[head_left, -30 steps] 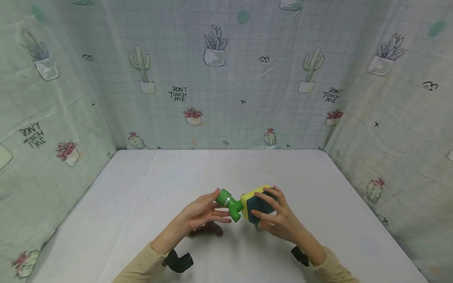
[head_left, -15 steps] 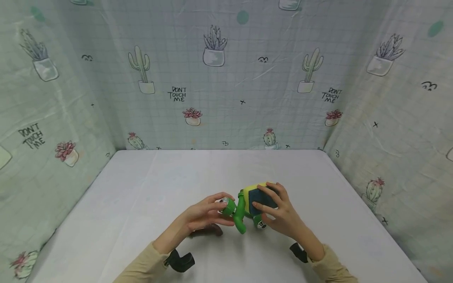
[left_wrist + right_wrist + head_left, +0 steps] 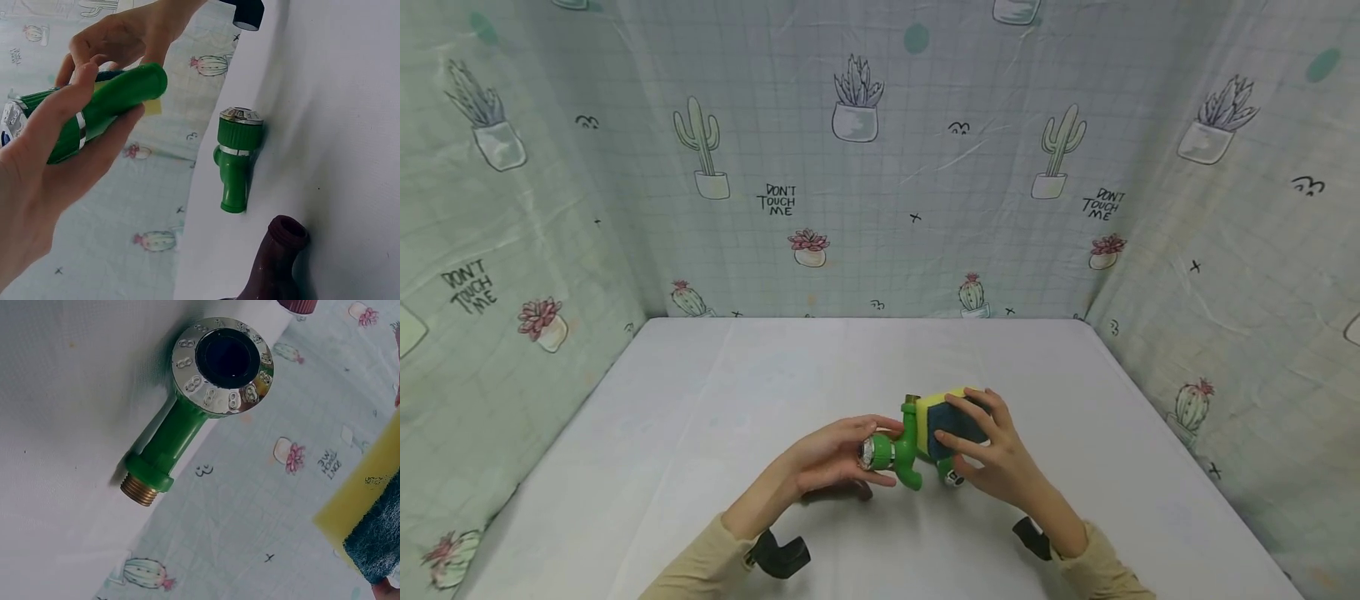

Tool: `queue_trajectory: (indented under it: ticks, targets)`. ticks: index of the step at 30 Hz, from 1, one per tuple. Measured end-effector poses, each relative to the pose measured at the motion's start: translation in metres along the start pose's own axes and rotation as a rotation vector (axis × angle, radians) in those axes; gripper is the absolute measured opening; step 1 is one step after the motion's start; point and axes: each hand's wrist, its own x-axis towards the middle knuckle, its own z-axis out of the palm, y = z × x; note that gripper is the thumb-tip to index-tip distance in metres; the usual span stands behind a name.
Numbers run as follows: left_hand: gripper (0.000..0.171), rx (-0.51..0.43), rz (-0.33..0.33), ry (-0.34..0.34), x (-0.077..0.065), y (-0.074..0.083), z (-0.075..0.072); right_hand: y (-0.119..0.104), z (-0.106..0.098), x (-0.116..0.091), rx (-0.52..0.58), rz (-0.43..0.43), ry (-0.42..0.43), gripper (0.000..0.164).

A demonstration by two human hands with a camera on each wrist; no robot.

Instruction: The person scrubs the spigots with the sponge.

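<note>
My left hand [image 3: 831, 457] holds a green tap [image 3: 908, 442] by its ribbed knob, above the table. The tap's brass threaded end points up and its spout down in the head view. My right hand [image 3: 1000, 454] grips a yellow sponge with a dark scouring pad [image 3: 953, 427], fingers spread over the pad. The sponge [image 3: 365, 512] is right beside the tap; whether they touch I cannot tell. On the table beneath lies a second green tap [image 3: 236, 162] with a chrome-topped knob. Nearer my left wrist lies a dark brown tap [image 3: 275, 265], partly hidden by the hand in the head view.
Black wrist devices [image 3: 780, 557] sit under both sleeves. A white-covered table [image 3: 760, 367] spreads around the hands. Cactus-print cloth [image 3: 880, 183] stands behind the table and along both sides.
My left hand has turned the held tap: its knob pointed up-left earlier, and now the chrome knob face points left with the threaded end up. The right hand and sponge have shifted only slightly.
</note>
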Motion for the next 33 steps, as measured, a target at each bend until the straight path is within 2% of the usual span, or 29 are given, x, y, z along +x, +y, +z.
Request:
queue_trajectory:
  ticks: [3, 8, 11, 17, 20, 23, 27, 33]
  targets:
    - [0.041, 0.037, 0.004, 0.049, 0.000, -0.003, -0.003, -0.001, 0.000, 0.001, 0.000, -0.006, 0.000, 0.028]
    - [0.050, 0.100, -0.011, 0.069, 0.001, -0.004, -0.003, -0.004, 0.000, 0.003, 0.011, -0.004, 0.011, 0.028]
    - [0.047, 0.090, -0.029, 0.068, 0.000, -0.002, -0.002, -0.006, 0.000, 0.005, 0.014, -0.001, 0.023, 0.028]
    - [0.044, 0.006, -0.086, 0.030, -0.002, 0.002, -0.001, -0.009, -0.002, 0.009, 0.009, -0.015, 0.052, 0.026]
    - [0.046, 0.031, -0.109, -0.003, -0.003, 0.003, -0.002, -0.011, -0.003, 0.011, 0.006, -0.025, 0.063, 0.025]
    - [0.053, 0.118, -0.112, -0.007, -0.003, 0.003, -0.002, -0.012, -0.004, 0.013, 0.004, -0.025, 0.075, 0.025]
    - [0.059, 0.208, -0.097, 0.042, -0.002, 0.001, 0.000, -0.013, -0.006, 0.016, 0.009, 0.002, 0.083, 0.025]
    - [0.059, 0.273, -0.094, 0.156, 0.000, -0.002, 0.005, -0.012, -0.008, 0.020, 0.057, 0.066, 0.065, 0.028]
